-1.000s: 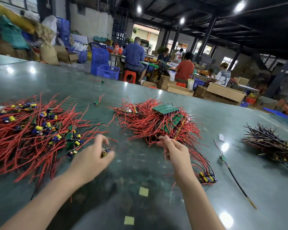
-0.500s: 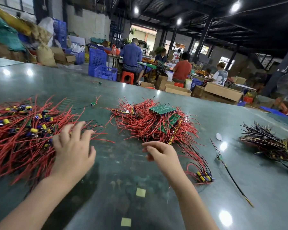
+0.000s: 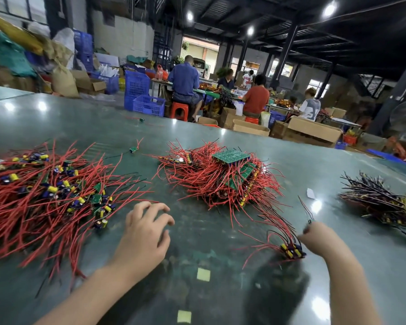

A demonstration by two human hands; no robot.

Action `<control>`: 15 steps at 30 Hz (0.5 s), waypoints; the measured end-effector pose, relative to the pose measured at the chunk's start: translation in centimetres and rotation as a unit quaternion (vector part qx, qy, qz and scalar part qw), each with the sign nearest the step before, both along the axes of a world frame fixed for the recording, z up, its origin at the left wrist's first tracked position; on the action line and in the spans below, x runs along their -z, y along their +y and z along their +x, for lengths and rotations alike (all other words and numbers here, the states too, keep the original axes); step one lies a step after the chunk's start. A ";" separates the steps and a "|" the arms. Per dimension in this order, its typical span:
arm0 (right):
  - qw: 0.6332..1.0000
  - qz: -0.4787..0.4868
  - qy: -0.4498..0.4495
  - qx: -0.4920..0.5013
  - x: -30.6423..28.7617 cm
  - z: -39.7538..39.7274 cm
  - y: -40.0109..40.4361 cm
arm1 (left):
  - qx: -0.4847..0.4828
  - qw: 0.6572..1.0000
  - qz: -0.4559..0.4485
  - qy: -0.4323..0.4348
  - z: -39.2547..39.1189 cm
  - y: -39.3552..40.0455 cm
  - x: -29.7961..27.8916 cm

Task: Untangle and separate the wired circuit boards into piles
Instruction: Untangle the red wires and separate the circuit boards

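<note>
- Green tabletop (image 3: 197,233) carries everything; two pale square stickers (image 3: 203,274) lie nearest the viewer, between the two forearms.
- Left hand (image 3: 143,233) hovers palm-down just above the table, forearm reaching in from the lower left; its fingers (image 3: 150,208) are spread and loosely bent, holding nothing, tips pointing toward the far piles.
- Right hand (image 3: 319,238) comes in from the lower right with its fingers curled tight; it appears to pinch thin dark wires (image 3: 306,212) that rise just beyond the knuckles, though motion blur hides the exact grip.
- Small bunch of wired boards (image 3: 291,249) with yellow and blue capacitors lies touching the table just left of the right hand's fingers, its red leads trailing away toward the middle heap.
- Left pile (image 3: 45,195) of separated boards and red wires spreads out just left of the left hand's fingertips.
- Tangled heap (image 3: 223,179) of red-wired green circuit boards sits beyond both hands, between them, with one board panel lying flat on top.
- Dark-wired pile (image 3: 380,202) lies well to the right of the right hand.
- Single stray board (image 3: 133,149) rests farther back, beyond the left fingers.
- Seated workers (image 3: 185,83) and blue crates (image 3: 148,105) fill the far background.
</note>
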State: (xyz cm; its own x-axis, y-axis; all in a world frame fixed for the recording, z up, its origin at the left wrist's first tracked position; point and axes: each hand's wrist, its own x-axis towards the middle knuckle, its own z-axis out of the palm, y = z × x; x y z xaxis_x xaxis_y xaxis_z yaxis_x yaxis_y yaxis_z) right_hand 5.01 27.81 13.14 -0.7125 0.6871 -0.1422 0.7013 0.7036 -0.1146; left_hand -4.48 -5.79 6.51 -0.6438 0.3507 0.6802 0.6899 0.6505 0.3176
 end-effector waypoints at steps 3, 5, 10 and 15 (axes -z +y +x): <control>0.999 -0.038 -0.003 0.004 0.9 0.7 0.3 | 0.030 0.999 -0.002 -0.010 0.2 0.2 0.0; 0.997 -0.050 0.061 0.010 0.9 0.9 0.2 | 0.041 0.999 -0.003 -0.020 0.2 0.1 0.0; 0.940 -0.224 0.259 -0.006 -0.8 0.1 -2.7 | 0.116 0.963 0.106 -0.219 0.8 0.2 -0.9; 0.822 -0.373 0.423 -0.076 -3.0 -2.1 -8.8 | 0.356 0.686 0.203 -0.602 1.5 0.2 -1.8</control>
